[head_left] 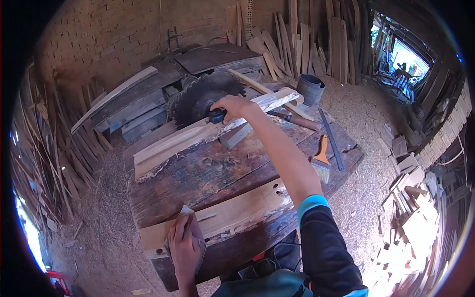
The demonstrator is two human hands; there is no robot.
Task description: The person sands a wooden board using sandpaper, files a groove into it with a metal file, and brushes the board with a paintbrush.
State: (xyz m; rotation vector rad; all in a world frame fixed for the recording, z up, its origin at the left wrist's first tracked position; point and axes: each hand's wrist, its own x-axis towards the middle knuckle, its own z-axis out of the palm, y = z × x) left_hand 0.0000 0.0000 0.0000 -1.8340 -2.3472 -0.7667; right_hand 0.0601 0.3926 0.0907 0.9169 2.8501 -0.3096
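My right hand [233, 107] reaches across the workbench, fingers curled round a small dark, roundish object [216, 116] whose kind I cannot make out. Beneath it lies a long pale board [173, 143] with a rough bark edge, beside a large toothed circular saw blade [190, 106]. A short wood block [235, 136] sits by that board. My left hand [183, 242] is closed on a folded greyish sheet [186, 210], perhaps sandpaper or cloth, at the near board [247, 208]. This board has dark holes, and a thin pale sliver [207, 217] rests on it.
On the bench [198, 173] are an orange-handled brush [321, 153], a dark flat bar [331, 141] and a tool with a wooden handle [304, 122]. A grey can [310, 91] stands behind. A saw table [213, 57], leaning planks [341, 49] and floor shavings [106, 198] surround it.
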